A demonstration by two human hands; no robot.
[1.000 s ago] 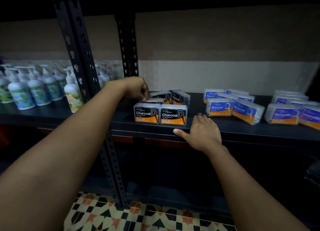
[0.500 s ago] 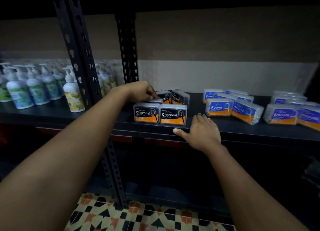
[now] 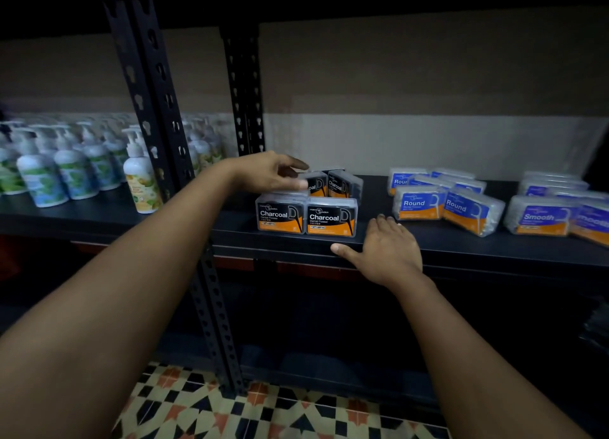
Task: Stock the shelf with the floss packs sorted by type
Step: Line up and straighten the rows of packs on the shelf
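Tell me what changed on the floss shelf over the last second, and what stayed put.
The left hand moved right along the back row of Charcoal packs; its fingers, curled before, now reach out over them, blurred, so contact is unclear. The right hand stayed flat on the shelf edge. The front Charcoal packs, Round packs, Smooth packs and pump bottles did not move.

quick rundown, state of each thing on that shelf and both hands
left hand: fingers loosely extended over the back Charcoal packs, contact unclear
right hand: open, flat on the shelf edge
front Charcoal packs: two upright side by side, labels forward
back Charcoal packs: upright, angled
Round packs: grouped, front right one skewed
Smooth packs: grouped at far right
pump bottles: upright in rows
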